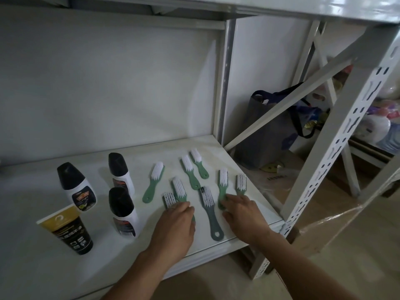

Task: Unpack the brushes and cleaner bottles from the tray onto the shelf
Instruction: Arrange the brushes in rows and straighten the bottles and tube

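Observation:
Several green-handled brushes with white bristles lie on the white shelf (pixel 134 152). My left hand (pixel 175 226) is curled over the handles of two of them (pixel 179 188), a green handle end showing by the thumb. My right hand (pixel 243 215) lies over the handles of two more (pixel 223 185), fingertips on one handle. A longer grey-green brush (pixel 211 213) lies between my hands, untouched. Left of the brushes stand three white cleaner bottles with black caps (pixel 75 185) (pixel 120 172) (pixel 123 213) and a black-and-gold tube (pixel 69 230). No tray is in view.
The shelf's front edge runs just below my wrists. A perforated white upright (pixel 337 152) and a diagonal brace stand at the right corner. A grey bag (pixel 266 126) sits on the floor beyond. Another shelf board (pixel 281 7) hangs overhead.

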Motion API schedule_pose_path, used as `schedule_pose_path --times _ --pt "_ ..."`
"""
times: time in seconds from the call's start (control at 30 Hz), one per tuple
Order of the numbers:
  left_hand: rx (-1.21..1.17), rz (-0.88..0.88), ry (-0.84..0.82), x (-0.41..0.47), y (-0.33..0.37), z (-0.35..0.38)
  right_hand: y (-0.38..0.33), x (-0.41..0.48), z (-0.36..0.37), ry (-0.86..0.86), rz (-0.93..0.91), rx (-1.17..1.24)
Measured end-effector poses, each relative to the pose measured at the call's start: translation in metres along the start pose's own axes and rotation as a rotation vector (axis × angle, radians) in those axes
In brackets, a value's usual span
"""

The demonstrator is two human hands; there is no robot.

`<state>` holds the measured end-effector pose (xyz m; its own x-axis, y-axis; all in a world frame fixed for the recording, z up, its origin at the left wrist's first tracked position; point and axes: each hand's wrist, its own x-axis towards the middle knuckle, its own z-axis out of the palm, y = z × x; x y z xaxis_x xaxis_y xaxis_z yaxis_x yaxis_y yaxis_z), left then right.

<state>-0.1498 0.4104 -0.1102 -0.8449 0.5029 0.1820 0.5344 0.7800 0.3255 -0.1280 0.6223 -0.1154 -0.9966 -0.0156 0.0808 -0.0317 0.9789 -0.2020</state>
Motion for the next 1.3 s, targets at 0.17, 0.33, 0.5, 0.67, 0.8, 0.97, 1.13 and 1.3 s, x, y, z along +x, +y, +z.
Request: schedule_pose_path --times 0.17,0.33,0.5,0.67,0.8,0.97,1.13,1.3 --pt "0.134 0.032 -0.081 -0.003 0.01 0.007 0.009 -0.001 -0.002 0.014 -0.002 -0.099" --pt "0.136 0.05 -0.117 -0.015 0.023 0.007 0.013 -0.012 -0.003 0.042 0.049 -0.122" --pt "0.074 0.106 -0.092 -0.02 0.036 0.004 0.013 -0.02 -0.004 0.088 0.105 0.015" --pt "0.103 0.141 -0.121 -0.007 0.047 0.014 0.022 -0.013 0.004 0.05 0.146 0.035" --pt "0.123 0.124 -0.093 0.002 0.053 0.026 0.031 -0.008 0.006 0.051 0.157 0.039" --pt "0.056 0.081 -0.072 0.005 0.061 0.029 0.039 -0.001 0.009 0.025 0.21 0.002" --pt "-0.064 -0.11 0.163 0.025 0.043 -0.008 0.054 0.035 0.003 0.018 0.241 0.021" --pt "0.009 -0.492 0.158 0.067 -0.001 -0.03 0.065 0.097 0.0 -0.009 0.234 0.071"
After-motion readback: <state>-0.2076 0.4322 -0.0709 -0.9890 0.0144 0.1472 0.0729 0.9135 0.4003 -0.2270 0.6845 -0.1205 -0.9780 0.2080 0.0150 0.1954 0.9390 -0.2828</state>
